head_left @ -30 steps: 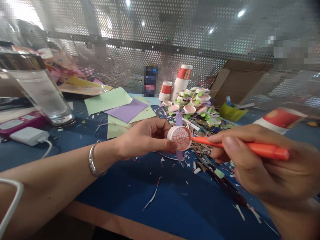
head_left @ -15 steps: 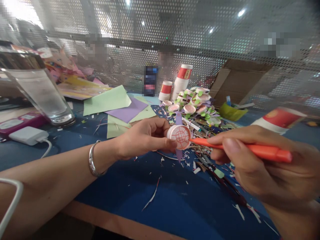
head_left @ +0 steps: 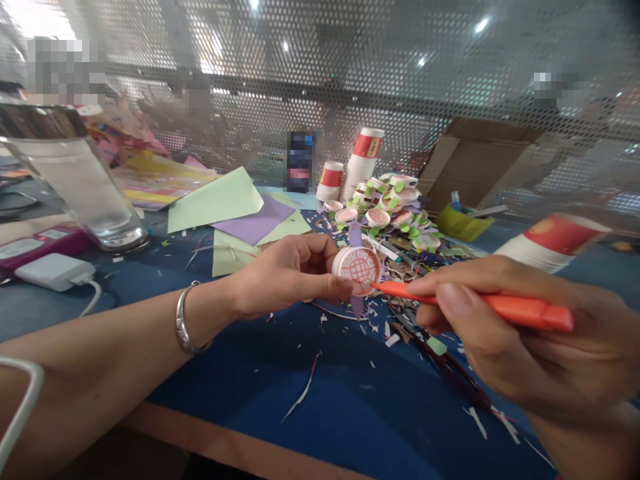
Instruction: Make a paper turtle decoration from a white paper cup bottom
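Observation:
Between the thumb and fingers of my left hand (head_left: 290,270) is a small white paper disc, a cut-down cup base (head_left: 357,270), its round face turned toward me. Orange lines form a grid inside a ring on that face. Purple paper strips (head_left: 355,235) stick out above and below it. My right hand (head_left: 525,327) grips an orange felt-tip pen (head_left: 505,305), its tip at the lower right of the disc's face. Behind the disc lies a heap of similar decorated cup bases (head_left: 395,203) with green and purple paper tabs.
Stacked paper cups (head_left: 364,160) stand at the back, and more cups (head_left: 555,240) lean at right. Scissors (head_left: 457,373) lie among paper scraps. A glass water bottle (head_left: 85,187), a white charger (head_left: 56,271) and green paper sheets (head_left: 215,200) are at left. A cardboard box (head_left: 475,163) stands behind.
The pen tip has moved slightly down and left along the disc's edge, with my right hand shifting left. My left hand keeps its hold on the disc.

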`<state>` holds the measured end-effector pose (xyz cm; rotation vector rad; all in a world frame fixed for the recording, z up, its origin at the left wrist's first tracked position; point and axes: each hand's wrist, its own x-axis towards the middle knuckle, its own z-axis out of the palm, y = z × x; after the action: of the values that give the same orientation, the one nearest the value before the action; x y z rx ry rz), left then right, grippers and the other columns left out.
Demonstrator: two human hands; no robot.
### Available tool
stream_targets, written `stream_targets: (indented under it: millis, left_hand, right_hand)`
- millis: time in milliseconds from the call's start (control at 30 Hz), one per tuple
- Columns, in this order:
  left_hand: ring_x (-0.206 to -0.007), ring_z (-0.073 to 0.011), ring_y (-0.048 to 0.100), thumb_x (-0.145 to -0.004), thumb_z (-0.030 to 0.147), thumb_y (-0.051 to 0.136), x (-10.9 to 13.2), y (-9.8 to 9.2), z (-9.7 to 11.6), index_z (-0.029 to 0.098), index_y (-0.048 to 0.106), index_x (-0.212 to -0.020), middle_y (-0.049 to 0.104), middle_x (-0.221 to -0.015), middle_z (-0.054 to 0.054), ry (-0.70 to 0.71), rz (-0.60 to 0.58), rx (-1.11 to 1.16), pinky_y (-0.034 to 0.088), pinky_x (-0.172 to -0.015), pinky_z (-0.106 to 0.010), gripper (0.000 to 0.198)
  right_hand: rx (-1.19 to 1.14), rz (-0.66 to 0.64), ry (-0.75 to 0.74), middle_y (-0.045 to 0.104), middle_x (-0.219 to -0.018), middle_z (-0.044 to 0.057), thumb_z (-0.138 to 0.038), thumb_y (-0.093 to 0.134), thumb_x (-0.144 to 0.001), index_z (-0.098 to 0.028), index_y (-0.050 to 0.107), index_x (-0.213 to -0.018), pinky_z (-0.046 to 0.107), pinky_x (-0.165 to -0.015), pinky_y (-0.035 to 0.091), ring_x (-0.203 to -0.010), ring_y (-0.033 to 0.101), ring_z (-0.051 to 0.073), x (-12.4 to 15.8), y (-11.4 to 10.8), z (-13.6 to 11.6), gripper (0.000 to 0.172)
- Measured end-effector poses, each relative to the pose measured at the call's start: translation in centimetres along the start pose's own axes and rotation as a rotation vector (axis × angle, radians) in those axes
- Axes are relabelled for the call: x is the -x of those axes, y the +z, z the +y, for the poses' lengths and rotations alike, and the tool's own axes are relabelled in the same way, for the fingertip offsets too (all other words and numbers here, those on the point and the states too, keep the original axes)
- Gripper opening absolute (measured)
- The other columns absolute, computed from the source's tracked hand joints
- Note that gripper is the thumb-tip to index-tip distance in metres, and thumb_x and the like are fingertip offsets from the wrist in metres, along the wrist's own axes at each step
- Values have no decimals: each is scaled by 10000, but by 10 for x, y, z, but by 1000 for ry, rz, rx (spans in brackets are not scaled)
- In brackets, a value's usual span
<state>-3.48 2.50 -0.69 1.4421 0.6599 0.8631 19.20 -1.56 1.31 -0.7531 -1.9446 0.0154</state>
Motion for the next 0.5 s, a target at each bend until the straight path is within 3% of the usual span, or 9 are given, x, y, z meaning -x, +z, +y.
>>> stream_targets:
  millis: [233, 500]
  left_hand:
    - [-646, -70, 616, -794, 201, 777, 0, -1, -1, 117, 533, -808, 635, -719, -1, 40, 15, -21, 467, -580, -176, 259]
    - [-751, -101, 633, -780, 144, 764, 1, 2, 0, 106, 555, -879, 631, -787, -13, 34, -27, 24, 530, -717, -238, 234]
  right_hand:
    - [23, -15, 31, 734, -691, -88, -141, 609, -865, -254, 722, -786, 185, -449, 466, -509, 615, 32, 0, 1, -3, 177]
    - [37, -21, 29, 712, -685, -95, -141, 596, -885, -260, 722, -799, 170, -476, 486, -529, 618, 23, 0, -1, -1, 193]
